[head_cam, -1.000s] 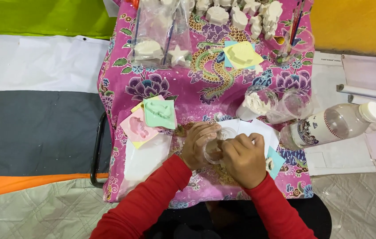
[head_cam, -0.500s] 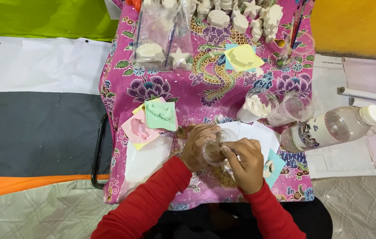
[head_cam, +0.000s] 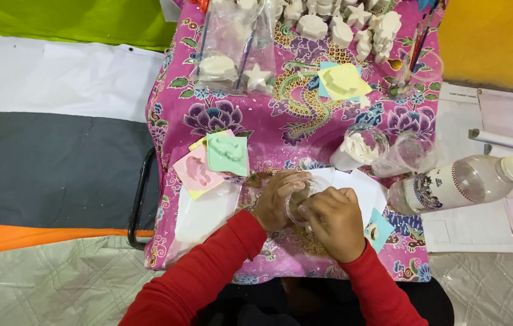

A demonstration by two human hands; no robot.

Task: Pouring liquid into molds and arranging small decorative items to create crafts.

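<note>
Both hands meet near the front of a table covered by a pink flowered cloth (head_cam: 268,115). My left hand (head_cam: 276,199) wraps around a small clear plastic cup (head_cam: 302,194). My right hand (head_cam: 329,222) is over the cup's mouth with the fingers curled, and what they pinch is hidden. White paper (head_cam: 359,187) lies under the hands. Both sleeves are red.
Pink and green moulds (head_cam: 211,160) lie left of the hands. To the right lie a clear cup of white powder (head_cam: 359,148), an empty clear cup (head_cam: 410,154) and a clear plastic bottle on its side (head_cam: 462,184). Yellow moulds (head_cam: 342,81) and several white plaster figures (head_cam: 341,24) lie farther back.
The hands stay on the cup with only small finger movements. The view has shifted slightly.
</note>
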